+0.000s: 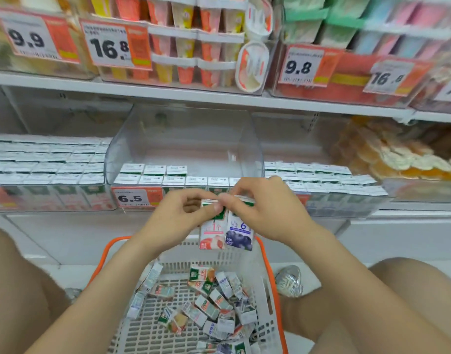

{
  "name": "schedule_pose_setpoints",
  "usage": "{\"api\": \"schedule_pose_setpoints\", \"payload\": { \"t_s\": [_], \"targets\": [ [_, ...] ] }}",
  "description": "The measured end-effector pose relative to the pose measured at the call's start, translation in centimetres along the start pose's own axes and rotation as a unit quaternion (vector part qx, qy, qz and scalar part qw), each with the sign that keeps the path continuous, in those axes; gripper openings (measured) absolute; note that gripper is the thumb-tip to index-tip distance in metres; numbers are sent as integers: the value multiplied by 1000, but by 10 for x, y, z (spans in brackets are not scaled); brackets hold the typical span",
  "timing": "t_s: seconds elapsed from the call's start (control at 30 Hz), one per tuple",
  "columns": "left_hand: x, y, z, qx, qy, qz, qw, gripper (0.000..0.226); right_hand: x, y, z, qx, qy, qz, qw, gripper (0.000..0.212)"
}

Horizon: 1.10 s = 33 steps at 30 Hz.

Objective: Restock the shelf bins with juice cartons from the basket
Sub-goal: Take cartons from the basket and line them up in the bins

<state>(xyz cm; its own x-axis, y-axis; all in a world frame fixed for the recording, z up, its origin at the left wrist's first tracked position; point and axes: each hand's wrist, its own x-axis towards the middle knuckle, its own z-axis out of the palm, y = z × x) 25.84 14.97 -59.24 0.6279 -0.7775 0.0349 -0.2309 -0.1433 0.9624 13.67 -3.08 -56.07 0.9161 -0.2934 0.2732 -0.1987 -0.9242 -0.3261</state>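
Above the basket (220,257), left fingers (212,208) pinching pink peach carton (211,237), right fingers (235,203) pinching purple blueberry carton (241,238).

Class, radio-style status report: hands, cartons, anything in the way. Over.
Left hand grips peach carton, right hand grips blueberry carton. Both cartons above basket, before part-filled middle bin. Nothing blocks the bin.
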Motion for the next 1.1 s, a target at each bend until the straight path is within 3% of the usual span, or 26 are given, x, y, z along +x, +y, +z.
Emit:
{"api": "schedule_pose_setpoints", "payload": {
  "t_s": [0.27, 0.4, 0.63, 0.83, 0.9, 1.0, 1.1],
  "targets": [
    [57, 61, 61, -41, 62, 88, 993, 12, 15, 69, -71, -26, 237, 137, 961, 51],
    [89, 80, 96, -6, 75, 127, 989, 13, 20, 145, -96, -39, 274, 160, 948, 33],
    [126, 83, 145, 125, 89, 177, 972, 17, 19, 233, -95, -146, 182, 244, 941, 27],
    [134, 65, 155, 156, 67, 186, 968, 17, 25, 263, -91, -221, 11, 205, 953, 22],
    [135, 65, 155, 161, 74, 191, 966, 17, 26, 265, -89, -294, -43, 214, 931, 17],
    [136, 66, 153, 161, 74, 189, 966, 18, 24, 256, -86, -326, -125, 282, 894, 25],
    [136, 68, 148, 164, 70, 183, 967, 20, 22, 238, -82, -343, -138, 300, 879, 24]
  ]
}}
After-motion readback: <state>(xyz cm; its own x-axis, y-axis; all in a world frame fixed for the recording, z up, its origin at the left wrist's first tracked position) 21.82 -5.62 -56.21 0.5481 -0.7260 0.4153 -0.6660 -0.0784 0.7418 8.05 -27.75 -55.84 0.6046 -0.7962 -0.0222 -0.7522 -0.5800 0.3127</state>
